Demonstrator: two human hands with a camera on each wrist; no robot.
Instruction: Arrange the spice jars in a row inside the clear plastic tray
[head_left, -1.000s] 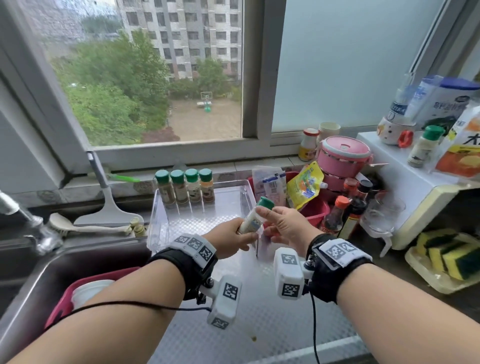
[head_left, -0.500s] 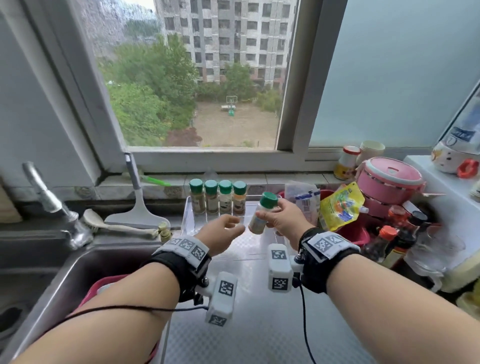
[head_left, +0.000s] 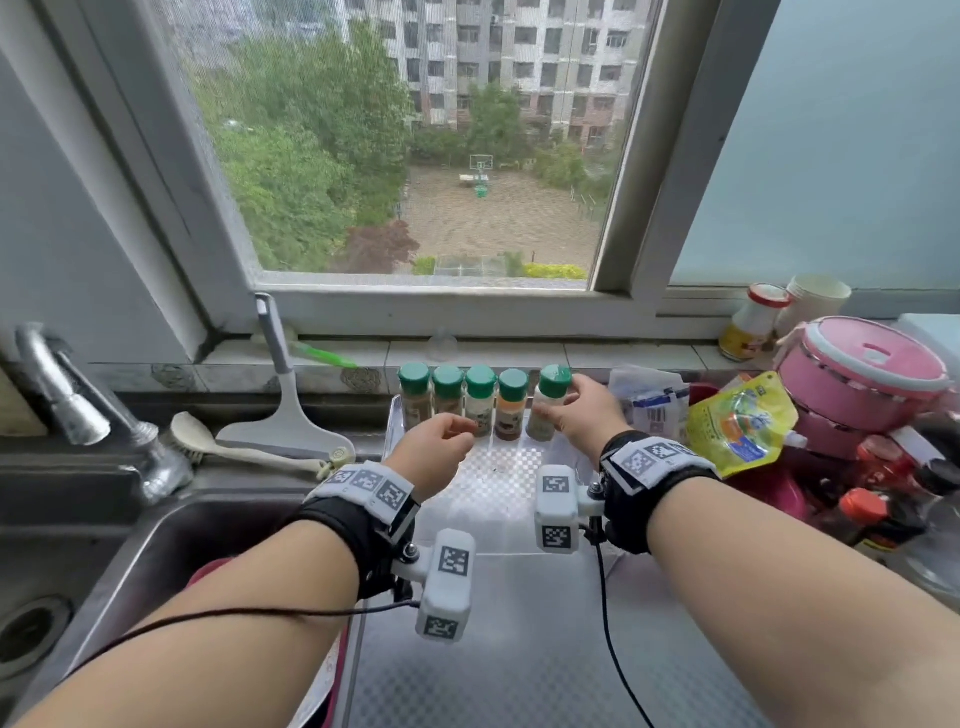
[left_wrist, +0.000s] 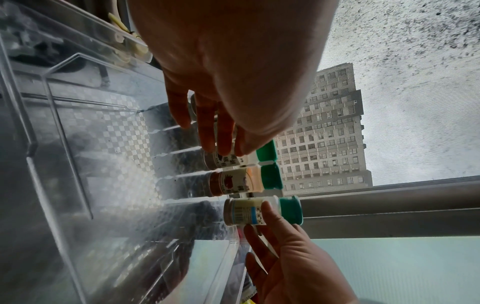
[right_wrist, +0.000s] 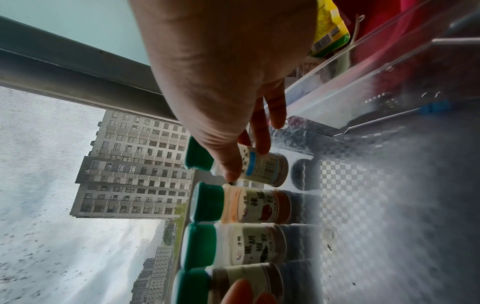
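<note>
Head view: right hand (head_left: 584, 415) around fifth jar (head_left: 549, 410).

A window (head_left: 415, 140) fills the far wall; daylight enters through it. Its frame (head_left: 644, 156) is grey-white. The right pane (head_left: 841, 140) is frosted. Outside stand trees (head_left: 291, 171), an apartment block (head_left: 519, 57) and a dirt court (head_left: 498, 218). A tiled sill (head_left: 322, 358) runs below. A steel sink (head_left: 130, 561) with faucet (head_left: 67, 410) sits at left. A textured steel counter (head_left: 519, 665) lies in the foreground.
</note>
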